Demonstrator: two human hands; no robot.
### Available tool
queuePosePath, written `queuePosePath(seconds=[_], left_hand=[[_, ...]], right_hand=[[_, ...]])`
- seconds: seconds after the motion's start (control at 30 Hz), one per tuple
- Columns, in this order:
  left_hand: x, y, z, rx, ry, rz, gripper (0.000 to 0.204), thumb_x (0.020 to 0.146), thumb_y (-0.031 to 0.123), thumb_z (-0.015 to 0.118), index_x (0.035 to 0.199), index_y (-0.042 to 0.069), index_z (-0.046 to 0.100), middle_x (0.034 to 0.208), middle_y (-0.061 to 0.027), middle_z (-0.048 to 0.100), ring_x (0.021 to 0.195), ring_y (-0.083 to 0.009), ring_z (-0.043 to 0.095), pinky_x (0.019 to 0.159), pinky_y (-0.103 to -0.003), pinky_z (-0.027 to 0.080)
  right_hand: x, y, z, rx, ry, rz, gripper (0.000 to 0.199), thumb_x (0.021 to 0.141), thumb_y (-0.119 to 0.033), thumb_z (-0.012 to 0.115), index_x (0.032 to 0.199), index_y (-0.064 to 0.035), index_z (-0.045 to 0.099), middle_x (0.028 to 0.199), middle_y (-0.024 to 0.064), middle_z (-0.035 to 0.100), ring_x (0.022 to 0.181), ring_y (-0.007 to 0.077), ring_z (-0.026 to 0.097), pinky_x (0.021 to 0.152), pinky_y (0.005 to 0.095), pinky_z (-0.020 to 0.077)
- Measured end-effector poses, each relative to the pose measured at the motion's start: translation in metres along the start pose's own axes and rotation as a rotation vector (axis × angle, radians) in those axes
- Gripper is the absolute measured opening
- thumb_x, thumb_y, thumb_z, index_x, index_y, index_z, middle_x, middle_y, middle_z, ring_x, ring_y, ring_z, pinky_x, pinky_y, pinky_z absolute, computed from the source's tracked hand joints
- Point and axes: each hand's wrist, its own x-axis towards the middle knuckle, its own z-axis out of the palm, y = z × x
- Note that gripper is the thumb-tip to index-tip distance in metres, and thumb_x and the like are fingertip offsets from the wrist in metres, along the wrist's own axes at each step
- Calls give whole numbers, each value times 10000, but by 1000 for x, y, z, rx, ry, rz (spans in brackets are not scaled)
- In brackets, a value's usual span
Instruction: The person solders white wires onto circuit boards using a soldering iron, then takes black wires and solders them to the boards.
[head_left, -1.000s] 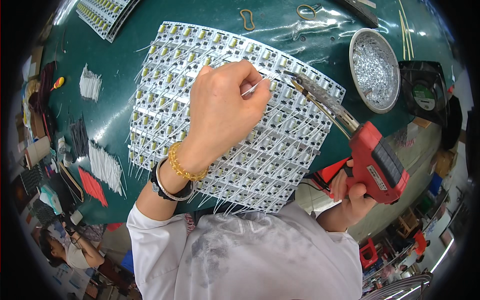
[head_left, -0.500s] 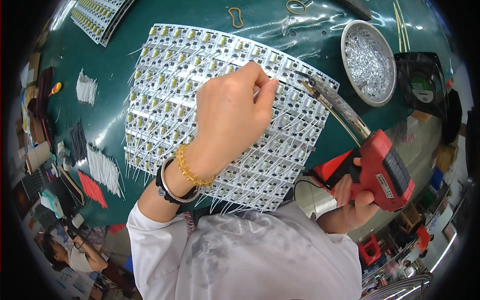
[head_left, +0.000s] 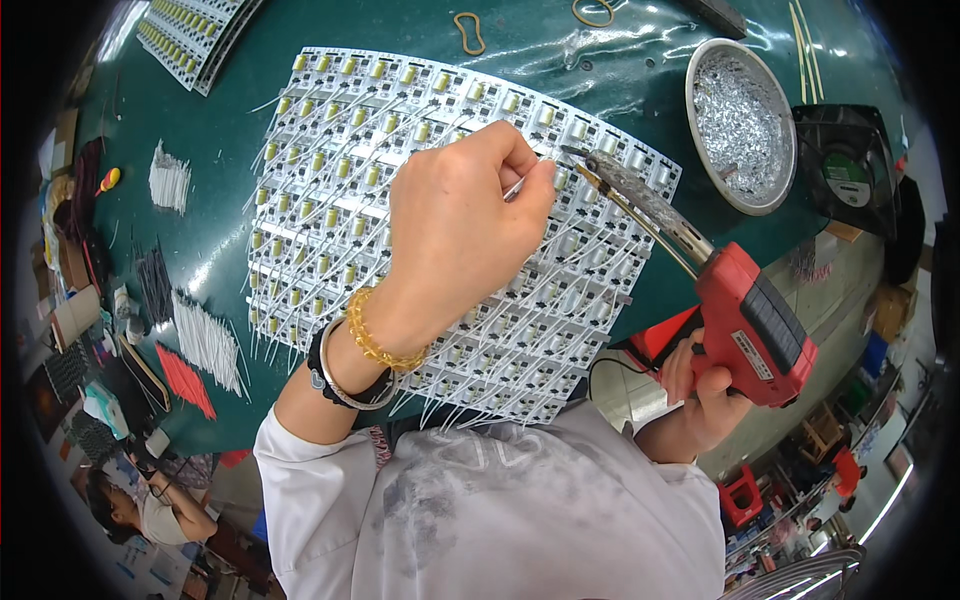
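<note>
Worktable [head_left: 215, 130]: green, glossy surface; from where I stand, it carries all the items on the worker's left and beyond the panel.

Circuit-board panel [head_left: 560, 290]: lies flat directly before the worker, near edge at the shirt front. It is white, with rows of yellow components and thin white leads lying slantwise across it.

Soldering gun [head_left: 755, 325]: red and black, right of the panel. Its barrel slants over the panel's right part, tip just beside the left fingertips. The right hand [head_left: 700, 395] grasps the handle, fingers curled around it.

Left hand [head_left: 460, 215]: above the middle of the panel, back uppermost. Thumb and forefinger are drawn together in a pinch; I cannot tell whether a lead lies between them.

Bowl [head_left: 692, 125]: pale-rimmed, filled with silvery bits, beyond the gun. A black fan [head_left: 848, 175] sits just right of it.

Wire bundles, left of the panel: white [head_left: 207, 342], black [head_left: 154, 283] and red [head_left: 185, 380], grouped near one another.

Elastic band [head_left: 480, 46]: tan, beyond the panel's far edge.
</note>
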Motion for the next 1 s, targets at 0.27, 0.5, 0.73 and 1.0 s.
queuePosePath(seconds=[0.27, 0.5, 0.73, 1.0], left_hand=[[2, 1, -2, 2, -14, -34, 147, 737, 152, 652, 668, 30, 610, 554, -89, 609, 460, -240, 584, 453, -324, 431], [1, 0, -3, -2, -8, -47, 156, 739, 159, 648, 663, 28, 611, 547, -91, 608, 462, -242, 584, 460, -329, 435], [2, 2, -3, 3, -44, -58, 157, 746, 165, 659, 675, 28, 624, 565, -99, 615, 468, -231, 586, 470, -319, 440], [2, 14, -18, -133, 44, -28, 119, 750, 126, 690, 713, 25, 641, 598, -101, 626, 482, -200, 597, 476, -288, 445]], right_hand=[[-5, 0, -1, -87, 49, -26, 614, 869, -419, 574, 1097, 136, 441, 484, 35, 447, 364, 109, 401, 381, 240, 333], [-1, -2, 3, -41, 38, -42, 715, 856, -466, 567, 1166, 155, 394, 475, 23, 445, 354, 96, 397, 369, 229, 326], [0, -4, 4, -28, 38, -42, 727, 850, -469, 573, 1168, 159, 392, 467, 17, 443, 347, 96, 395, 365, 223, 335], [-3, -8, -3, -63, 47, -54, 742, 854, -484, 554, 1166, 165, 376, 476, 27, 443, 354, 108, 403, 380, 235, 349]])
